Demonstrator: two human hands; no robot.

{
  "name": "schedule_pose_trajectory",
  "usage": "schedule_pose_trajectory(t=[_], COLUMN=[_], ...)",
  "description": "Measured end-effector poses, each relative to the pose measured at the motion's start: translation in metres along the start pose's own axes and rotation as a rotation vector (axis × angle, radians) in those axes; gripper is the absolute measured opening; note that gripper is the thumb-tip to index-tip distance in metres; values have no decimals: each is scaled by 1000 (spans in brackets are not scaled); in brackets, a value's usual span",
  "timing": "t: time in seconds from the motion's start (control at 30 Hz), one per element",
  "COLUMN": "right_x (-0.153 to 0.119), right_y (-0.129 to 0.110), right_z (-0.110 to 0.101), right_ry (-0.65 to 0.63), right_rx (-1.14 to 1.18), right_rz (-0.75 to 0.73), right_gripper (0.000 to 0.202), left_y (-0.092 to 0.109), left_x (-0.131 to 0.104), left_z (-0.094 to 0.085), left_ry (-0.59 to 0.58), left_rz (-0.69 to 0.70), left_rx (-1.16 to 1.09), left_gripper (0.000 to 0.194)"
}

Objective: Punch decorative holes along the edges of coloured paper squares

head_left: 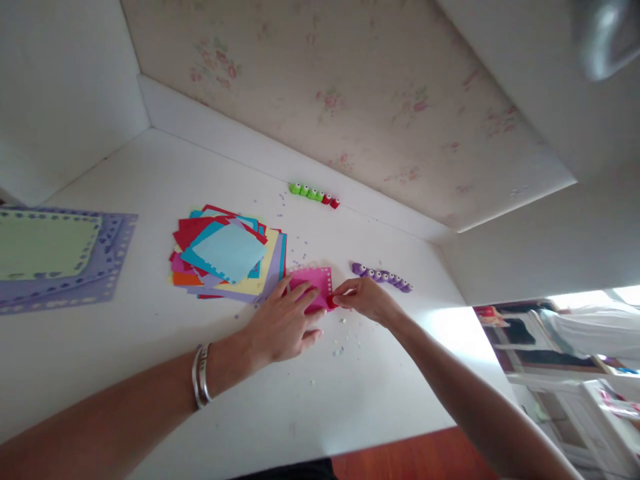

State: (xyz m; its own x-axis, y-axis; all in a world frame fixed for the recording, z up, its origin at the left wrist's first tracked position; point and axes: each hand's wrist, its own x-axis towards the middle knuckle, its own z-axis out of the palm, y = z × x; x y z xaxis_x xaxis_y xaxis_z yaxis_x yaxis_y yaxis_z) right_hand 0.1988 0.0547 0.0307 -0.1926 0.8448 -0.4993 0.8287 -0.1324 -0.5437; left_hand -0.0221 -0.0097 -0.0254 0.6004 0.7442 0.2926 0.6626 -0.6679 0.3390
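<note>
A pink paper (324, 278) with punched holes along its top and right edges lies on the white table (240, 407). My left hand (287, 321) rests with spread fingers on the paper's left part. At the paper's lower right corner, my right hand (363, 298) pinches a small red punch (331, 303). Just left of my left hand is a pile of coloured papers (227, 250), light blue on top. A row of purple punches with eye shapes (383, 276) stands beyond my right hand.
Green and red punches (313, 194) line up near the wall. Purple sheets with a pale green one (50, 243) on top lie at the far left. Small paper bits (341, 350) are scattered near the hands. Shelves with items show at the right.
</note>
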Motion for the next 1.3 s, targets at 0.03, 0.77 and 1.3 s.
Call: schedule_pose_trajectory(t=[0.03,0.77,1.3], right_x=[0,-7,-16], right_y=[0,17,7], right_z=[0,-24,-12], right_ry=[7,-113,-47], right_rx=[-6,141,-19], right_rz=[-4,-85,-232], right_gripper=[20,20,26], left_y=[0,1,4], left_x=[0,1,3], left_z=[0,0,-6], left_ry=[5,-27,-36], left_rz=[0,5,8], left_rx=[1,8,-4], left_gripper=[38,40,38])
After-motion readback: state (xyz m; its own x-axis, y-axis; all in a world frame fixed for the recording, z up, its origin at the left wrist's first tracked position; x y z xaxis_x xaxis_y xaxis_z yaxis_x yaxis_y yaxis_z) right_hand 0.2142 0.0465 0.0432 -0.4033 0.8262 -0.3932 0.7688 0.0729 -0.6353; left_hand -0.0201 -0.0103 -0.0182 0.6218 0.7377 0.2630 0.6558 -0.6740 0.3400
